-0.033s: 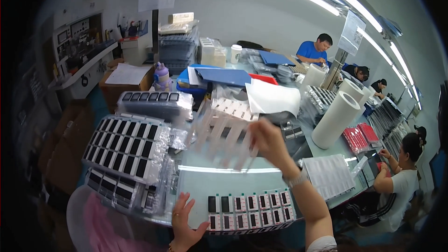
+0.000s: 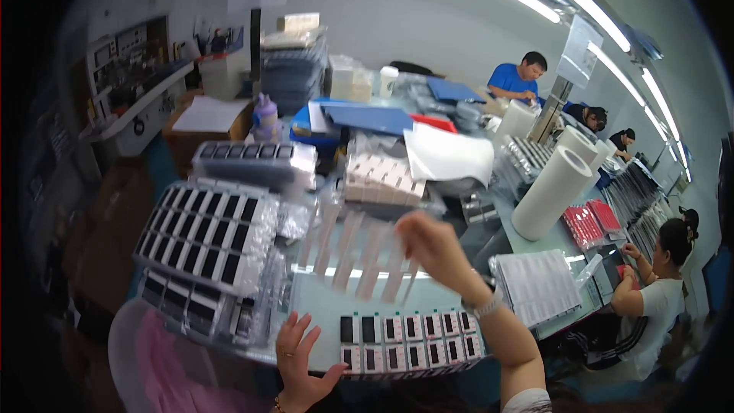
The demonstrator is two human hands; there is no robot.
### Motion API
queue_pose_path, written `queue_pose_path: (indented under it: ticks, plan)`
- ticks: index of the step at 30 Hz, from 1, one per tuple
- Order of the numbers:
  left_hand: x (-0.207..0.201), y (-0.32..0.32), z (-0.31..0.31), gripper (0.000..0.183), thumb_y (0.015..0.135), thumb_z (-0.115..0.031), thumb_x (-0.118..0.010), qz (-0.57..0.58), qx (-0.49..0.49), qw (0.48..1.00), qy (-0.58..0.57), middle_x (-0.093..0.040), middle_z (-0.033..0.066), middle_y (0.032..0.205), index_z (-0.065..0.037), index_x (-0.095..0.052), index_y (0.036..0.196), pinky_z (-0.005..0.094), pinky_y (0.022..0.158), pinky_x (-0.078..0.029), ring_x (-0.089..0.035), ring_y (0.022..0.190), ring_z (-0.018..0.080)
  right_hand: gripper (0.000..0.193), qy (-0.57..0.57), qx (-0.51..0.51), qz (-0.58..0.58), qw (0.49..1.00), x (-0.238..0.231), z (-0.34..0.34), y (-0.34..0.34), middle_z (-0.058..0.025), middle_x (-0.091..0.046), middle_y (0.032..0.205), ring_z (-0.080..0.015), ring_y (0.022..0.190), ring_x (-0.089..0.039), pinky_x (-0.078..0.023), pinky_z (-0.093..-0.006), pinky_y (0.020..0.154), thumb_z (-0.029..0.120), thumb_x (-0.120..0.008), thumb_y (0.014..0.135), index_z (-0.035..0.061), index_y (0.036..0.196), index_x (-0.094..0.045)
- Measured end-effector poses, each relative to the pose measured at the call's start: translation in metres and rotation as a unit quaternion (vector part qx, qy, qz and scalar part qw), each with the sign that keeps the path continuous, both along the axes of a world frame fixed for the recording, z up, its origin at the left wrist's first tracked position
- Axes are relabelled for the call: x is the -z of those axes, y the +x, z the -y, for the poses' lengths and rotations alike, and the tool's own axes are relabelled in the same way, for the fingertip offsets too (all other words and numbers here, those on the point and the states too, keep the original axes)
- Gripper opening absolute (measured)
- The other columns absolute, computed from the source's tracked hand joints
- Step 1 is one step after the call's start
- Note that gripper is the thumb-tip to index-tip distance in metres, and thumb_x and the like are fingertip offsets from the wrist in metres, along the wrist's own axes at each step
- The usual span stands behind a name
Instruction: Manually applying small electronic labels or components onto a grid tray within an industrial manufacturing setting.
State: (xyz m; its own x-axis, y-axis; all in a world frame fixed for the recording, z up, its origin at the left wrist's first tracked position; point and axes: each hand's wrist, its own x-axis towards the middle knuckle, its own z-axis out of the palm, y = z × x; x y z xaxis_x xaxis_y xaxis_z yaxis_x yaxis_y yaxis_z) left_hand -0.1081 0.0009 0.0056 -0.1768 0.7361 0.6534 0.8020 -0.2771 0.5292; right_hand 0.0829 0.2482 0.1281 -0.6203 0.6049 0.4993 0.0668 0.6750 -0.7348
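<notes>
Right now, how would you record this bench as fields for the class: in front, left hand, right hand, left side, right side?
In front: two rows of black-and-white parts on the bench
Left hand: open, thumb near the parts; contact unclear
Right hand: holding a translucent slotted sheet, blurred
Left side: stacked black-and-white pieces
Right side: standing white rolls

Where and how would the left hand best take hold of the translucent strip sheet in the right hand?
Probably at the free left edge of the translucent strip sheet, the left hand coming from the left with a light thumb-and-finger pinch. The sheet looks thin and flat, and the right hand occupies its right end; blur hides the exact edge.
</notes>
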Motion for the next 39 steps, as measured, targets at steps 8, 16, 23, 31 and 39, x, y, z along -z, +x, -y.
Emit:
queue_pose_path:
  ticks: [8, 16, 23, 31, 39]
  plan:
    - [-0.049, 0.023, -0.012, 0.037, 0.087, -0.036, -0.079, 0.069, 0.087, 0.954, -0.277, -0.070, 0.0105, 0.080, -0.009, -0.073, 0.111, 0.0400, 0.074, -0.051, -0.070, 0.079, 0.0277, 0.019, -0.224, -0.124, 0.153, 0.955, 0.048, 0.110, 0.021, -0.0134, -0.072, 0.089, -0.0212, 0.076, -0.071, -0.054, -0.0323, 0.068, 0.010, -0.063, 0.100, 0.0001, 0.116, -0.063]
    - [-0.023, 0.029, 0.003, 0.012, 0.093, -0.013, -0.074, 0.237, 0.164, 0.917, -0.275, -0.066, 0.0076, 0.071, -0.001, -0.073, 0.091, 0.0258, 0.058, -0.045, -0.059, 0.062, 0.0137, 0.015, -0.346, -0.126, 0.176, 0.913, 0.084, 0.116, 0.060, -0.0034, -0.067, 0.077, -0.0070, 0.068, -0.063, -0.049, -0.0256, 0.058, 0.012, -0.067, 0.100, -0.0006, 0.109, -0.067]
    - [-0.009, 0.034, 0.005, 0.017, 0.102, -0.016, -0.063, 0.409, 0.282, 0.770, -0.400, -0.061, 0.0018, 0.069, 0.000, -0.069, 0.098, 0.0256, 0.058, -0.043, -0.055, 0.064, 0.0045, 0.013, -0.560, -0.206, 0.041, 0.801, 0.103, 0.136, 0.061, -0.0046, -0.067, 0.083, -0.0095, 0.069, -0.065, -0.052, -0.0246, 0.060, 0.007, -0.063, 0.103, -0.0027, 0.113, -0.063]
    - [-0.010, 0.036, -0.003, 0.021, 0.096, -0.020, -0.065, 0.239, 0.161, 0.883, -0.370, -0.057, 0.0094, 0.061, -0.001, -0.068, 0.089, 0.0308, 0.051, -0.041, -0.052, 0.052, 0.0122, 0.023, -0.390, -0.137, 0.092, 0.906, 0.075, 0.139, 0.067, -0.0089, -0.074, 0.094, -0.0137, 0.081, -0.074, -0.059, -0.0255, 0.072, -0.001, -0.065, 0.099, -0.0042, 0.122, -0.064]
    - [-0.016, 0.037, -0.008, 0.021, 0.094, -0.020, -0.067, 0.188, 0.161, 0.901, -0.357, -0.056, 0.0137, 0.059, -0.002, -0.069, 0.084, 0.0355, 0.050, -0.041, -0.054, 0.048, 0.0243, 0.015, -0.291, -0.075, 0.127, 0.945, 0.075, 0.140, 0.071, -0.0085, -0.071, 0.100, -0.0120, 0.085, -0.070, -0.057, -0.0244, 0.070, -0.005, -0.070, 0.092, -0.0014, 0.106, -0.068]
